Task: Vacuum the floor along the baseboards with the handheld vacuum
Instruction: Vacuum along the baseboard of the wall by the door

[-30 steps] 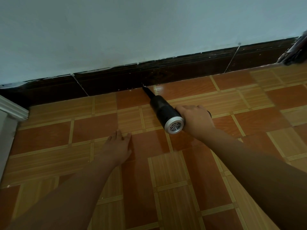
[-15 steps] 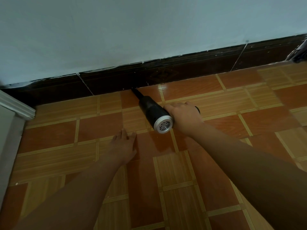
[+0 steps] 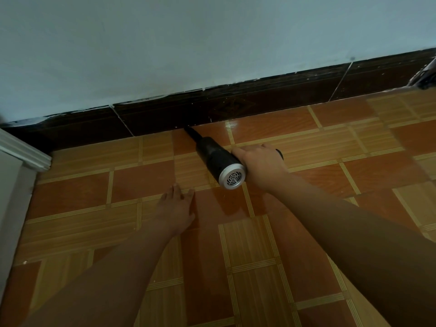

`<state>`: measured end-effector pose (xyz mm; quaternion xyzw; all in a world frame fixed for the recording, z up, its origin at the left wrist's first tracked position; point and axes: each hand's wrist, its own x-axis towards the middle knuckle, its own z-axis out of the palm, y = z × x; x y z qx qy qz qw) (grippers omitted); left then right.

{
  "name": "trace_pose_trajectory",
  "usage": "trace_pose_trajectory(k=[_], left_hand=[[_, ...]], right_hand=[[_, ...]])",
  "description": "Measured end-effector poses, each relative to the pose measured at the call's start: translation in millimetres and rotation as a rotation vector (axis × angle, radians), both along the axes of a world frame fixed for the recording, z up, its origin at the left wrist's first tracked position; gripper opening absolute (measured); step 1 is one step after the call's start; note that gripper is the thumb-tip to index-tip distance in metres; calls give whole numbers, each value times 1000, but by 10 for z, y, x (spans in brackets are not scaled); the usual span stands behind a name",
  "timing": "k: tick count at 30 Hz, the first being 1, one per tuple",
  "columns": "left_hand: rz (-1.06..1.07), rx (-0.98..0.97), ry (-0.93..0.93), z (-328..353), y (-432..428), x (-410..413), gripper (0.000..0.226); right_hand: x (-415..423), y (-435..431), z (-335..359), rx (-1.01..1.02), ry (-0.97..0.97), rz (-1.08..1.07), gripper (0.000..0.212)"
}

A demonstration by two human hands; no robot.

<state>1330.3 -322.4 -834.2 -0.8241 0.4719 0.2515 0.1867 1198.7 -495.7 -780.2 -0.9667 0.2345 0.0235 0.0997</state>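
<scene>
Head camera: the right hand (image 3: 262, 166) grips the handle of the black handheld vacuum (image 3: 215, 156) — its thin nozzle tip touches the foot of the dark baseboard (image 3: 236, 107), the silver vented end pointing away from it. Farther from the baseboard, the left hand (image 3: 175, 208) lies flat on the tiled floor (image 3: 259, 256) — fingers straight.

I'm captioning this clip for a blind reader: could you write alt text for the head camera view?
The right hand grips a black handheld vacuum with a silver vented rear cap, its narrow nozzle at the foot of the dark baseboard. The left hand rests flat on the orange tiled floor, below a pale wall.
</scene>
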Motion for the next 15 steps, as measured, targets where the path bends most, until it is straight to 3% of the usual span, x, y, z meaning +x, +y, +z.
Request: trace_pose_trajectory(k=[15], left_hand=[[-9,15,-22,11,-14,-9,68]], right_hand=[[-223,-96,-20,17,-47,-53,24]])
